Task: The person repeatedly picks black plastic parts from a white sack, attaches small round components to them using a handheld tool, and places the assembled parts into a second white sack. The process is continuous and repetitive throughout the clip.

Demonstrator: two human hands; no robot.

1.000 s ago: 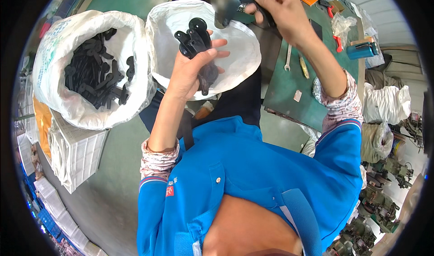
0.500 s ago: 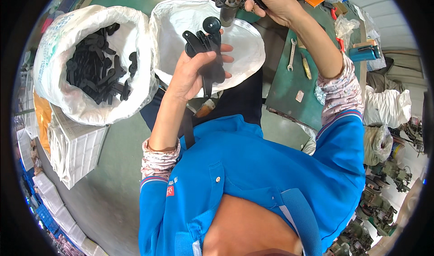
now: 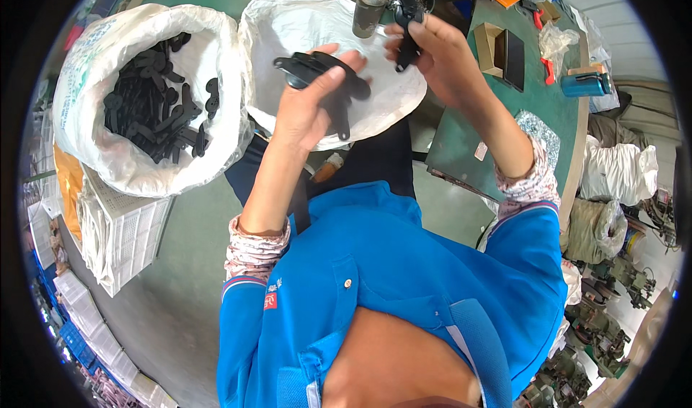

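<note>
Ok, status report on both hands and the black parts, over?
Left hand gripping several black parts. Right hand holding a long black piece. Open white sack beneath left hand; grey cylinder near right.

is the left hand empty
No, the left hand holds several long black parts under its thumb, in front of the open white sack.

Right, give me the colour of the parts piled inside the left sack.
Black; the parts inside the sack show best in the head view.
</note>
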